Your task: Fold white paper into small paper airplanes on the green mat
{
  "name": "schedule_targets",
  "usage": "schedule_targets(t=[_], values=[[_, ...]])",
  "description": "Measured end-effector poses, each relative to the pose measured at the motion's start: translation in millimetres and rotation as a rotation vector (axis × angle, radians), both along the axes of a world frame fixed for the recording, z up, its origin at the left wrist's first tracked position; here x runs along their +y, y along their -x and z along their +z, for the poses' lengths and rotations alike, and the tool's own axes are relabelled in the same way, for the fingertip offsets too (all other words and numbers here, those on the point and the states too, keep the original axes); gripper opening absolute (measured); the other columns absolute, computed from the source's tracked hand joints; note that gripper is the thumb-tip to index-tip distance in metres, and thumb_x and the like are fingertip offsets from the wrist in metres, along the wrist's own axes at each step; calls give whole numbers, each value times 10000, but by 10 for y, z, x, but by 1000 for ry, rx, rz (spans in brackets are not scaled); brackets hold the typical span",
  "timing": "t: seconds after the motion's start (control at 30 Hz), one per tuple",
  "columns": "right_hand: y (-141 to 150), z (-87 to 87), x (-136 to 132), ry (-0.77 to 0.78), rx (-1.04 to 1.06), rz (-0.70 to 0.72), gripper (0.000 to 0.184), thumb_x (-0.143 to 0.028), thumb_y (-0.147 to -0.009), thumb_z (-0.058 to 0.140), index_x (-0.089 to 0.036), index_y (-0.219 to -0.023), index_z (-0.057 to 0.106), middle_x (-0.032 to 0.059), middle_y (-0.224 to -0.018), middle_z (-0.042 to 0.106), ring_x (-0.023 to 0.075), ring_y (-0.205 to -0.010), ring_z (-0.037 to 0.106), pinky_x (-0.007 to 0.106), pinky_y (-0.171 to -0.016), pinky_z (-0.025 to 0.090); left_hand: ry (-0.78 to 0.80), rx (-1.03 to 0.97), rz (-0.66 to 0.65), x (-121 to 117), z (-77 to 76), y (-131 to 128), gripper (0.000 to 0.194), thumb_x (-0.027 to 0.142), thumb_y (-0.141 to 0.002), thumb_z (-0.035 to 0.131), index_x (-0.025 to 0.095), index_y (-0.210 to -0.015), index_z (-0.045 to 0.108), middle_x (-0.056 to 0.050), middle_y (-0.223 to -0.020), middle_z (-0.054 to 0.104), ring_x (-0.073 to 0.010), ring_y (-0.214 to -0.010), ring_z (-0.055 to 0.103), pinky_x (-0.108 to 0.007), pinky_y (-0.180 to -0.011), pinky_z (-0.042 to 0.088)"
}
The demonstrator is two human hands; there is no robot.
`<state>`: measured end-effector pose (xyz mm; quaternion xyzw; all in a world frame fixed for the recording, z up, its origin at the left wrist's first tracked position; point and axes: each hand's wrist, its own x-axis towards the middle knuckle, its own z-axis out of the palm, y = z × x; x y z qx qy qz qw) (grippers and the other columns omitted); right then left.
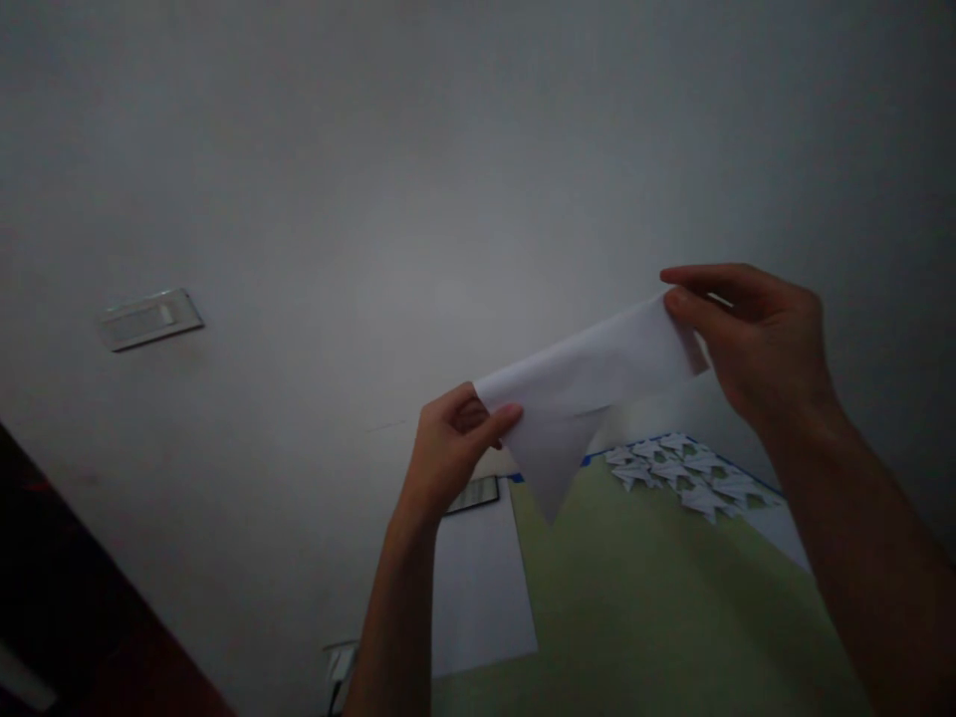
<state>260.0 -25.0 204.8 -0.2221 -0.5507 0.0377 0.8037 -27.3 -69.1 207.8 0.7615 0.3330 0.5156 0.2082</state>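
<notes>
I hold a folded white sheet of paper (590,383) up in the air in front of a pale wall. It forms a long band with a triangular point hanging down at its middle. My left hand (455,443) pinches the band's left end between thumb and fingers. At the upper right end, my right hand (754,339) is closed on the paper in a pinch. Both forearms reach up from the bottom of the view.
Below lies a green surface (657,597) with a blue edge, bearing a pile of several folded white paper pieces (687,473) at its far side. A white sheet (478,588) lies at its left. A switch plate (149,319) is on the wall; dark furniture (67,617) stands bottom left.
</notes>
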Motion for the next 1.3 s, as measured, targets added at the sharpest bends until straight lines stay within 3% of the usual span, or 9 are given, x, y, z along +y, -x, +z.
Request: schedule_targets(t=[0.1,0.17,0.23,0.4,0.6,0.77,0.9,1.1,1.3], values=[[-106,-6,24,93,-64,-54,81,-314,-837,786,-328,-915,801,24,-973,776,251,-926,712,406,-817,570,-49,-137,15,20,-9,-22,288,396,-802,821,156,-931,729,-58,-784,745,-160,-666,687,-249,-564,562],[-95,27,-67,71,-148,-190,76,-312,-828,780,-308,-901,802,38,-1041,754,280,-1025,692,489,-933,547,-97,-129,42,-8,-7,-54,248,383,-809,818,169,-895,728,-51,-797,752,-161,-687,697,-251,-592,570],[-19,87,-233,-48,-265,-396,121,-334,-814,792,-320,-933,805,52,-1172,719,316,-1175,630,570,-1086,444,-168,-69,89,-65,9,-98,207,362,-818,815,179,-862,731,-35,-784,752,-151,-682,694,-246,-611,569],[311,257,-658,-70,-660,-57,215,-318,-897,732,-339,-1105,785,26,-1180,755,281,-1146,673,503,-1024,523,-357,115,179,-303,120,-269,128,332,-875,764,205,-872,752,-10,-775,756,-136,-645,668,-246,-601,544],[449,267,-667,58,-669,166,278,-380,-979,629,-305,-1210,764,29,-1080,788,194,-931,732,310,-787,599,-459,157,203,-524,210,-428,99,308,-890,757,210,-902,758,4,-778,754,-128,-629,645,-263,-628,532],[406,217,-632,55,-632,226,269,-413,-950,674,-307,-1171,786,42,-1071,794,200,-912,742,268,-686,591,-430,14,156,-591,216,-452,169,311,-985,634,211,-929,759,2,-812,764,-120,-683,677,-232,-625,543],[400,216,-640,37,-643,249,263,-404,-945,687,-329,-1178,783,37,-1095,793,206,-944,744,275,-708,598,-434,-44,153,-636,229,-480,113,290,-953,680,214,-937,762,4,-814,766,-124,-679,688,-219,-600,554],[400,226,-639,31,-641,263,264,-386,-948,688,-332,-1189,779,40,-1108,789,203,-953,742,277,-719,595,-454,-5,215,-659,257,-454,105,304,-931,708,219,-956,764,-6,-831,771,-134,-678,695,-221,-589,567],[401,212,-642,38,-618,225,278,-390,-952,680,-316,-1203,774,44,-1096,788,195,-929,741,262,-695,588,-385,80,123,-667,275,-294,197,253,-921,704,222,-1112,740,-37,-999,766,-141,-774,709,-240,-693,607]])
